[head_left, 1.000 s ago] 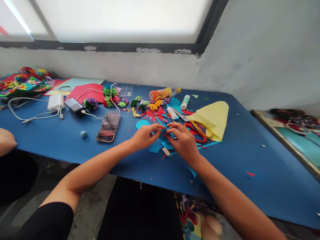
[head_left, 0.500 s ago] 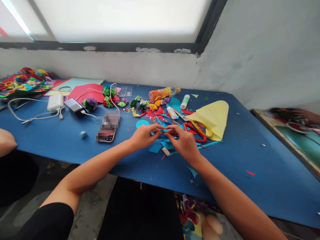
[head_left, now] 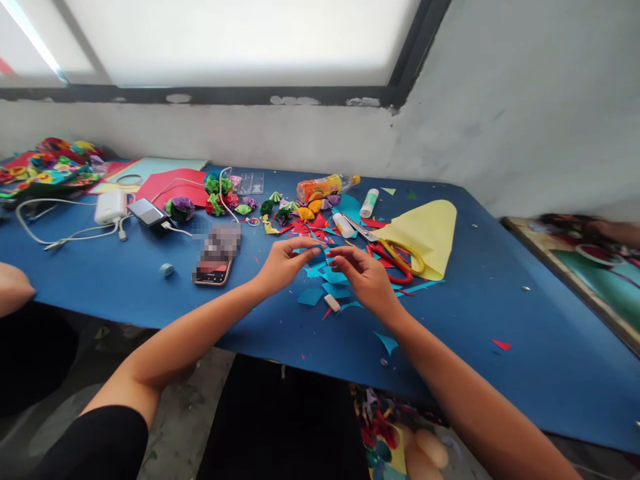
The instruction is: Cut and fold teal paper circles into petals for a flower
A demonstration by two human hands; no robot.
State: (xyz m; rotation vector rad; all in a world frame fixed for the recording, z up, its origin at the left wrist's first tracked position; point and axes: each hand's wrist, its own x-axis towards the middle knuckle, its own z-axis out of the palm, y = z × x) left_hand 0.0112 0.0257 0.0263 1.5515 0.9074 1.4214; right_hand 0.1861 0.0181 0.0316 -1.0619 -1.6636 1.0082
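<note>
My left hand [head_left: 287, 265] pinches a small piece of blue paper [head_left: 320, 249] between thumb and fingers, partly hidden by the fingertips. Just right of it, my right hand [head_left: 369, 280] has bent fingers with a gap between thumb and forefinger, and I see nothing held there. Cut blue paper scraps [head_left: 337, 275] lie below both hands, with red scraps [head_left: 300, 228] behind. Close to my right hand are scissors [head_left: 400, 257] with red and yellow handles, resting partly on a yellow paper sheet [head_left: 433, 230]. A white eraser [head_left: 332, 303] sits in front of the scraps.
Glue sticks [head_left: 369, 203] and an orange-labelled bottle [head_left: 323, 187] lie beyond the scraps. To the left are a phone [head_left: 217, 257], a white power bank [head_left: 111, 207] with cables and paper flowers [head_left: 181, 208]. Another person's arm [head_left: 15, 290] rests at the left edge.
My hands have moved slightly apart. The right fingers have come away from the blue paper, which stays in my left hand.
</note>
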